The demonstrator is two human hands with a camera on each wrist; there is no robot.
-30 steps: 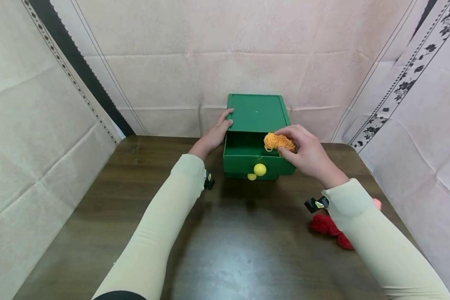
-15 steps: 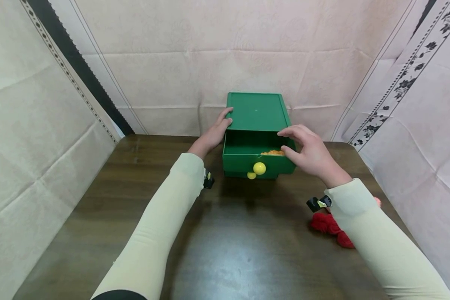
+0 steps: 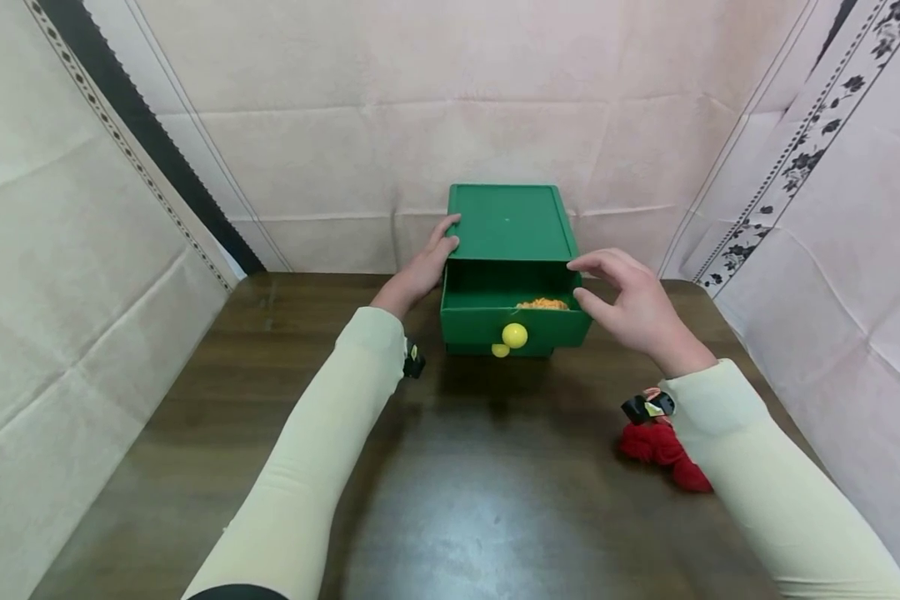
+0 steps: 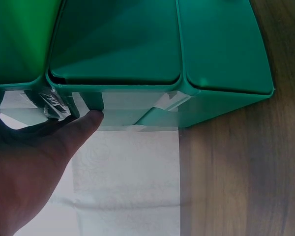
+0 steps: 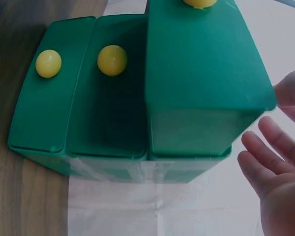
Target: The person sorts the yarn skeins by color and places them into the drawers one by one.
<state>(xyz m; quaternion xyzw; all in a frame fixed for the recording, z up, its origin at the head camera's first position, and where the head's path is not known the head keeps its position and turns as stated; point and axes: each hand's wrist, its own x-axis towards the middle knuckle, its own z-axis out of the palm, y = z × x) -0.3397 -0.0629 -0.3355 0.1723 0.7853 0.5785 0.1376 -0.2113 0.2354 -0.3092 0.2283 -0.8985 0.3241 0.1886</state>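
Orange yarn (image 3: 542, 304) sits inside the pulled-out top drawer (image 3: 480, 325), only its crest peeking over the front panel! Over to the far left now: the left hand (image 3: 423, 271) steadies the green drawer cabinet (image 3: 506, 221), fingers extended against its left side, thumb tip touching near an edge, nothing grasped.

Moving right, it's a three-drawer stack. Both lower drawers look closed, their contents out of sight, each with a yellow knob; the top one juts well forward behind its own yellow knob (image 3: 514, 336), bare green floor and wall showing left of the yarn. Placing that bundle looks done, by my reading; the drawer is not yet pushed in.

Next along, the right hand (image 3: 633, 304) is released, thumb and fingers parted at the drawer's right edge; whether a fingertip brushes it, I cannot tell. And out on the right, red yarn (image 3: 652, 446) lies on the bench (image 3: 435, 500), partly covered by the sleeve (image 3: 772, 467), outside any drawer, so that one looks unplaced.
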